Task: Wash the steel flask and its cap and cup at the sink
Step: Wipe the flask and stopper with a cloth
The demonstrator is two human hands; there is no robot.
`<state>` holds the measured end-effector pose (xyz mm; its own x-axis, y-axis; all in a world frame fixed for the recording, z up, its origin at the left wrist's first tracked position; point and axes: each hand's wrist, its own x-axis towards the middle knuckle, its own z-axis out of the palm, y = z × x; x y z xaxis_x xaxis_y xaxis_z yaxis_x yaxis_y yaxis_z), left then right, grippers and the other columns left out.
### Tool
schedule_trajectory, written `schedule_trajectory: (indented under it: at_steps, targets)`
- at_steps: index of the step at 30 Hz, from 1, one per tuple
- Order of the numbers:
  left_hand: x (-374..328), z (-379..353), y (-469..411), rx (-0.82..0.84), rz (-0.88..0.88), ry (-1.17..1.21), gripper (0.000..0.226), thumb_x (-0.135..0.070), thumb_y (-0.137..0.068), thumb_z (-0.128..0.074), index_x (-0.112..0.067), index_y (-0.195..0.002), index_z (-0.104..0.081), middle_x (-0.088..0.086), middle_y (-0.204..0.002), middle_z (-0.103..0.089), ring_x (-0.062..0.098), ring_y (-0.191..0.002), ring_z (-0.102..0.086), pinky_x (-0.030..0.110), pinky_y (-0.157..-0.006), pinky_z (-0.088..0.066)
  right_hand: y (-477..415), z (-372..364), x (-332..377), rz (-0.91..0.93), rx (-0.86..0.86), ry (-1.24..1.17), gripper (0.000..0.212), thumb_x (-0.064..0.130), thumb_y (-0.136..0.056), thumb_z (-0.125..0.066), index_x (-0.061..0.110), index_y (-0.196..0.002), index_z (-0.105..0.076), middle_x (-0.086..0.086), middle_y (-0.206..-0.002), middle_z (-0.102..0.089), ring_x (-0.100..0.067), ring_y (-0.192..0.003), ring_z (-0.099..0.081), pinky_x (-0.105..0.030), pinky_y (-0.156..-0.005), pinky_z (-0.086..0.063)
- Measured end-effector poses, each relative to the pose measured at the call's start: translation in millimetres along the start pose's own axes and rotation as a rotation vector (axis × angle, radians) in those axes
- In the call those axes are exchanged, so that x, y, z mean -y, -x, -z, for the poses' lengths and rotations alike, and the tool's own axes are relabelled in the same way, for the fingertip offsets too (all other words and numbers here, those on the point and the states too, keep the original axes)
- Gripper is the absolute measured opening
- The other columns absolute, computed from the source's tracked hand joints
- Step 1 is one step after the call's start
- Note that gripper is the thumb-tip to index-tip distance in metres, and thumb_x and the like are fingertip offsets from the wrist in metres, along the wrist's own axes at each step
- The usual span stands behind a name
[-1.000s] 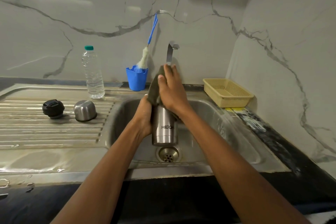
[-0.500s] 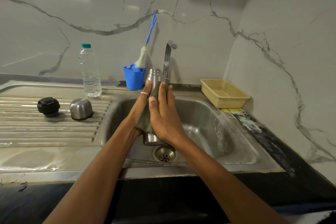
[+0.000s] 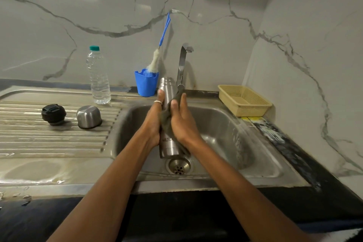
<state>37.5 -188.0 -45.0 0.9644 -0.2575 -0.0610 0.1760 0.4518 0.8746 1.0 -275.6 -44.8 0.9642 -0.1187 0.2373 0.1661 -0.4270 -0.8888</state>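
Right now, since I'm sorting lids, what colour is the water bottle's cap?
The water bottle's cap is teal green; the head view shows it best.

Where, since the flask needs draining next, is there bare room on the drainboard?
Free: drainboard ribs nearer you than the black cap and steel cup, up to the basin. Crowded: back ledge with water bottle, blue holder, tap.

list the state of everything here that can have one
steel flask, uncapped, upright over the sink, gripped by the left hand
cloth, pressed on the flask by the right hand
cap, off, on the drainboard
cup, upside down on the drainboard
tap, no water seen running
water bottle, capped, upright
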Motion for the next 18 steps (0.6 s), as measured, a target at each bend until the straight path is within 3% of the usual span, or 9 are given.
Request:
schedule_trajectory:
  at_steps: [4, 6, 8, 11, 14, 16, 18]
  targets:
    - [-14, 17, -12, -0.195, -0.118, -0.05, 0.056, -0.057, -0.104, -0.04, -0.01, -0.123, -0.065, 0.012, -0.105, -0.073, 0.017, -0.086, -0.073, 0.036, -0.087, -0.054, 26, -6, -10, 0.128, 0.127, 0.153, 0.069, 0.049, -0.108, -0.028, 0.027, -0.162, 0.008, 0.007, -0.17, 0.01, -0.008, -0.156, 0.006, -0.026, -0.121, -0.002]
    - [-14, 14, -4, -0.153, -0.12, -0.056, 0.053, -0.054, -0.105, -0.037, -0.014, -0.125, -0.066, 0.01, -0.107, -0.074, 0.015, -0.089, -0.073, 0.034, -0.087, -0.055, 19, -6, -2, 0.177, 0.09, 0.19, 0.067, 0.045, -0.109, -0.029, 0.027, -0.162, 0.007, 0.005, -0.17, 0.016, -0.011, -0.155, 0.013, -0.031, -0.125, 0.0]
    - [-8, 8, 7, -0.013, -0.088, -0.061, 0.052, -0.054, -0.105, -0.038, -0.016, -0.125, -0.067, 0.006, -0.104, -0.077, 0.015, -0.091, -0.075, 0.031, -0.076, -0.058, 1, -5, 10, 0.234, -0.012, 0.206, 0.064, 0.039, -0.11, -0.031, 0.026, -0.163, 0.002, 0.001, -0.17, 0.016, -0.016, -0.156, 0.015, -0.038, -0.128, -0.001]
    - [-6, -2, 18, 0.07, -0.017, -0.14, 0.059, -0.064, -0.098, -0.046, -0.014, -0.112, -0.073, 0.015, -0.101, -0.076, 0.025, -0.084, -0.075, 0.038, -0.073, -0.06, -33, 6, 24, 0.208, -0.107, 0.206, 0.06, 0.037, -0.11, -0.03, 0.026, -0.163, -0.006, 0.001, -0.171, 0.009, -0.019, -0.157, 0.009, -0.041, -0.127, -0.003]
    - [-6, -6, 17, 0.089, -0.012, -0.179, 0.058, -0.062, -0.095, -0.053, -0.007, -0.102, -0.071, 0.018, -0.092, -0.074, 0.027, -0.074, -0.072, 0.041, -0.073, -0.06, -51, 19, 32, 0.121, -0.108, 0.051, 0.059, 0.039, -0.11, -0.028, 0.023, -0.163, -0.009, 0.002, -0.171, -0.002, -0.014, -0.157, -0.004, -0.033, -0.124, -0.007]
    - [-6, -8, 16, 0.057, -0.018, -0.201, 0.049, -0.055, -0.096, -0.057, -0.007, -0.097, -0.069, 0.017, -0.085, -0.072, 0.026, -0.069, -0.07, 0.04, -0.07, -0.06, -52, 23, 30, 0.039, -0.109, -0.079, 0.059, 0.042, -0.11, -0.027, 0.024, -0.163, -0.011, 0.002, -0.17, -0.015, -0.015, -0.155, -0.018, -0.034, -0.126, -0.015]
    - [-6, -9, 15, 0.061, -0.022, -0.182, 0.048, -0.056, -0.096, -0.057, -0.011, -0.104, -0.072, 0.015, -0.092, -0.074, 0.027, -0.076, -0.072, 0.042, -0.075, -0.059, -36, 18, 25, -0.029, -0.114, -0.138, 0.061, 0.05, -0.108, -0.026, 0.029, -0.163, -0.009, 0.001, -0.166, -0.027, -0.02, -0.15, -0.032, -0.039, -0.123, -0.026]
